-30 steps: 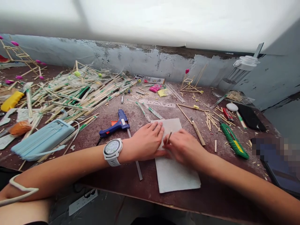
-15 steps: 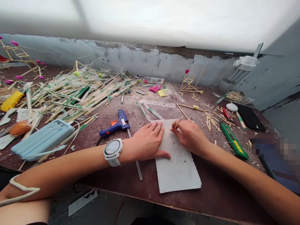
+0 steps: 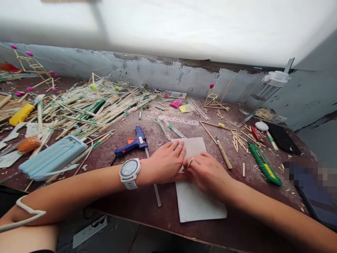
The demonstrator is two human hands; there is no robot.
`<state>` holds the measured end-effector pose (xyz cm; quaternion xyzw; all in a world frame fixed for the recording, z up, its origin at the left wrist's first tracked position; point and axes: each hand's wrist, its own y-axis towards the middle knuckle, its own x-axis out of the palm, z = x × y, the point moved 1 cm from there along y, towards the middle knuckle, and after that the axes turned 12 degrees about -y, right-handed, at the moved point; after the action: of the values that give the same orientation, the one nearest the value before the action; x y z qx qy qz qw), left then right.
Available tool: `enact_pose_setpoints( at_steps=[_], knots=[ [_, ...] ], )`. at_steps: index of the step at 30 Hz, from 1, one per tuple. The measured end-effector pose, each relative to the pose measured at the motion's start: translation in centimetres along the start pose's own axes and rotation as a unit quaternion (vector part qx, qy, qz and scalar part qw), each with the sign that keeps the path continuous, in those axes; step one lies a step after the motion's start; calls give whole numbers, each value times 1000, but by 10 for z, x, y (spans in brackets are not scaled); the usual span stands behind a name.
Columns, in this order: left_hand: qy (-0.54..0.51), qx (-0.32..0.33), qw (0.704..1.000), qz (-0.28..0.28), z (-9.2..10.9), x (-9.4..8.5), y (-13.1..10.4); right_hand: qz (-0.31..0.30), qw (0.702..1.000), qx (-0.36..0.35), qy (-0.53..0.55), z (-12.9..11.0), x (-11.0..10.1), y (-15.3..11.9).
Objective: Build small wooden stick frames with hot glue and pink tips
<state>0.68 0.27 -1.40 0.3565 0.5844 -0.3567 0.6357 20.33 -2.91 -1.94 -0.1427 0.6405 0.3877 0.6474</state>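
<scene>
A sheet of white sandpaper-like card [image 3: 201, 203] lies near the table's front edge. My left hand [image 3: 168, 160] rests on its upper left part, fingers extended, with a watch [image 3: 130, 170] at the wrist. Over the middle of the sheet my right hand [image 3: 206, 172] is closed in a pinch on a small wooden stick [image 3: 190, 162]; only its end shows. The two hands meet at the fingertips. A blue glue gun [image 3: 135, 141] lies left of my left hand. Right of the sheet is a wooden-handled tool [image 3: 223, 153].
Wrapped sticks [image 3: 79, 102] are heaped at the left beside a light-blue case [image 3: 52, 158]. On the right are a green cutter [image 3: 264, 164], short sticks [image 3: 238, 138], phones and a clear bottle [image 3: 265, 89]. A ruler [image 3: 181, 120] lies behind the sheet.
My right hand has moved down and left across the sheet, toward my left thumb. The wooden-handled tool now shows fully. The whole view has shifted slightly.
</scene>
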Motion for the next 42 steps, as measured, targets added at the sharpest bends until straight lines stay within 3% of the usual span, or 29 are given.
enact_pose_setpoints(
  at_steps=[5,8,10,15,19,21,24,29,34,38,39,42],
  knots=[
    [6,-17,1000,6,0,-2,1,30,995,94,-22,6,-2,0],
    [15,1,1000,3,0,-1,0,32,999,4,-9,-4,-5,-2],
    [18,6,1000,13,0,0,-1,19,1000,-8,-11,-3,-6,-2],
    [18,-7,999,33,0,3,-1,13,993,114,-33,14,-3,0],
    [37,12,999,26,0,3,-2,-13,1000,5,19,5,-3,-1],
    [38,6,999,27,0,4,-1,-15,1000,22,14,8,-3,0],
    [27,-7,999,25,0,4,0,1,994,111,-8,15,-2,1],
    [34,9,999,31,2,3,-1,-24,998,17,58,10,-3,0],
    [35,-4,999,38,1,5,0,-14,994,107,20,18,-7,2],
    [34,12,999,36,1,6,0,-31,997,19,68,15,-5,2],
    [35,8,999,34,1,6,0,-33,997,23,73,16,-4,2],
    [36,-12,999,33,1,6,1,-1,990,136,36,21,-3,3]
  ],
)
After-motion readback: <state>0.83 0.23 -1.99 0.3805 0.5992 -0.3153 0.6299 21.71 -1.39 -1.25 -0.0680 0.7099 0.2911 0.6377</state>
